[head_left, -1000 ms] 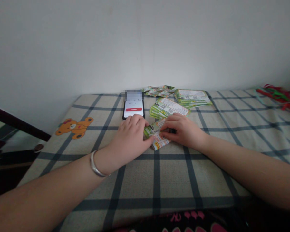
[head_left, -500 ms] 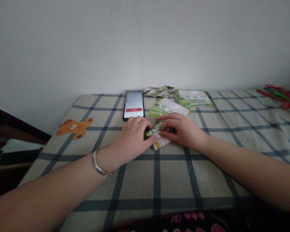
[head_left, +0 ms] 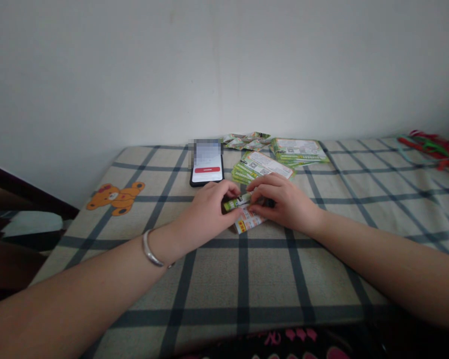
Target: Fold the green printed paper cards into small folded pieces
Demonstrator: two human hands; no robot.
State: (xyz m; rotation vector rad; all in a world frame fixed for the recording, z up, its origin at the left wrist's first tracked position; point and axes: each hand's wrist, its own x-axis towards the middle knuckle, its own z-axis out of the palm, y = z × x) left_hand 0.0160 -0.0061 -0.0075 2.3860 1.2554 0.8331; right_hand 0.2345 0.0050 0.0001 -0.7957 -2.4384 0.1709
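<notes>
A printed paper card (head_left: 247, 221), green and white with orange print, lies on the checked cloth with its far edge folded over. My left hand (head_left: 213, 204), with a silver bangle at the wrist, pinches the left end of the fold between thumb and fingers. At the other end my right hand (head_left: 280, 202) has its fingers closed on the same card. Just beyond the hands a fanned pile of similar green cards (head_left: 264, 164) lies flat. A phone (head_left: 207, 174) with a lit screen rests behind my left hand.
Another stack of cards (head_left: 299, 149) sits at the back, beside several folded cards (head_left: 247, 141) near the wall. A bear-shaped cutout (head_left: 115, 198) lies at the left. Red and green yarn-like material (head_left: 437, 152) is at the far right. The table's left edge drops away.
My left fingers have drawn up and curled a little more over the fold. The card has shifted slightly left, and my right fingers have moved slightly.
</notes>
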